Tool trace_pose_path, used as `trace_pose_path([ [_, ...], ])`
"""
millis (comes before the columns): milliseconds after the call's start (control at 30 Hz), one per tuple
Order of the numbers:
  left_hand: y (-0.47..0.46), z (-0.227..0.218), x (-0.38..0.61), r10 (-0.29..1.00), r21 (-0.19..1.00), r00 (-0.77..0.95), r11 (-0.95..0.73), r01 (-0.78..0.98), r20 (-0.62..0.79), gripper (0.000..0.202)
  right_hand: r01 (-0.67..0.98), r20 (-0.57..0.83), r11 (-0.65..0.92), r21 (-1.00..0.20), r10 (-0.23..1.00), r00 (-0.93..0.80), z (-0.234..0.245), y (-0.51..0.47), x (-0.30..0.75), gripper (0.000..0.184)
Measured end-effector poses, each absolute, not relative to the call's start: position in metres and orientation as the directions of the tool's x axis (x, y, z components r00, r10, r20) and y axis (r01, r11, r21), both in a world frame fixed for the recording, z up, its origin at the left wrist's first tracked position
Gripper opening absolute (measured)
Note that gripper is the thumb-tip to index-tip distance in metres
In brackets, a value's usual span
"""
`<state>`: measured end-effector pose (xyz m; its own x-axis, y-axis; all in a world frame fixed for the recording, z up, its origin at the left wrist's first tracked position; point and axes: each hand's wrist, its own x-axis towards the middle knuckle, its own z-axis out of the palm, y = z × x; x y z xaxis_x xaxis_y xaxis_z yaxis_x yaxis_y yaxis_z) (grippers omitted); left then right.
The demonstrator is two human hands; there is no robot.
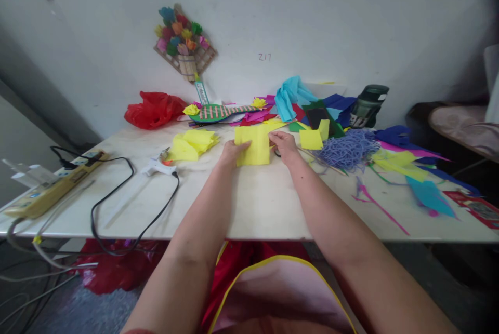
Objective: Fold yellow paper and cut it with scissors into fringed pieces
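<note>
A square piece of yellow paper (pixel 255 147) is held up over the middle of the table. My left hand (pixel 233 152) grips its left edge, the thumb lying across the front. At the upper right edge, my right hand (pixel 284 146) has its fingers pinched together on the paper. A small dark loop shows just under the right fingers; what it belongs to is hidden. To the left lies a loose pile of yellow sheets (pixel 193 144). Another small yellow piece (pixel 311 139) rests to the right of my right hand.
A white glue gun (pixel 161 169) and its black cord lie left, near a power strip (pixel 58 186). Shredded purple paper (pixel 346 149), a dark green bottle (pixel 369 105) and coloured scraps stand right. Behind are a red plastic bag (pixel 155 110) and a green decorated shape (pixel 222 112).
</note>
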<state>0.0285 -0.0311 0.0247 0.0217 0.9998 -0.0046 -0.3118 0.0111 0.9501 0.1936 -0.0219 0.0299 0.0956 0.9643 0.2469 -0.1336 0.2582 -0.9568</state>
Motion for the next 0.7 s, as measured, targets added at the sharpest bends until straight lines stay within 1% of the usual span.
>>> trace_pose_path([
  [133,-0.0296,0.0237,0.0279,1.0,0.954,0.015,0.022,-0.297,-0.019,0.042,-0.124,0.239,0.252,-0.96,0.965,0.11,0.0297,-0.0216,0.194,0.02],
  [467,-0.0315,0.0239,0.0261,0.999,0.947,0.032,-0.019,-0.322,0.031,0.038,-0.138,0.199,0.226,-0.964,0.962,0.186,0.0319,-0.0209,0.1937,0.015],
  [600,-0.032,0.0249,0.0265,0.999,0.961,0.035,-0.019,-0.275,0.029,0.037,-0.179,0.183,0.212,-0.961,0.969,0.164,0.0314,-0.0215,0.1936,0.022],
  [700,-0.0311,0.0249,0.028,1.0,0.971,0.012,-0.019,-0.236,0.022,0.037,-0.166,0.194,0.214,-0.963,0.973,0.126,0.0307,-0.0236,0.1921,0.029],
])
